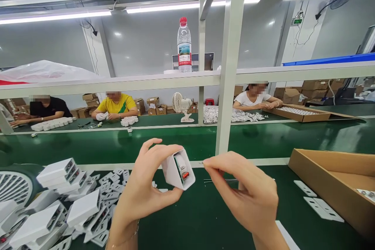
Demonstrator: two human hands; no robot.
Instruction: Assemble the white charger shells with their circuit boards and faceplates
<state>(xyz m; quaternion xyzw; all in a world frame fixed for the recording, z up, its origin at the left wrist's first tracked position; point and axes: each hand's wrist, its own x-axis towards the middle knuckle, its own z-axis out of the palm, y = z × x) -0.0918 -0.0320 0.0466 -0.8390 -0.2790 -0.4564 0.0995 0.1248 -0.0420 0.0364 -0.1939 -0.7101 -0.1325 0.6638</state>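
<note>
My left hand [149, 183] grips a white housing [170, 172] between thumb and fingers. The housing's open end faces right and toward me, showing a red part and some metal inside. Just right of it, my right hand [204, 163] pinches a tiny metallic piece at its fingertips, apart from the housing. Thin metal rods [230, 180] show behind the fingers of my right hand; whether the hand holds them I cannot tell. White housings [83, 208] lie piled at the left, among many flat white plates [113, 195].
An open cardboard box [331, 187] stands at the right, beside flat white plates [322, 208]. A white post [230, 66] rises ahead, crossed by a shelf beam [146, 83] bearing a bottle [184, 52]. A fan grille [14, 187] is at far left. Several people sit across the belt.
</note>
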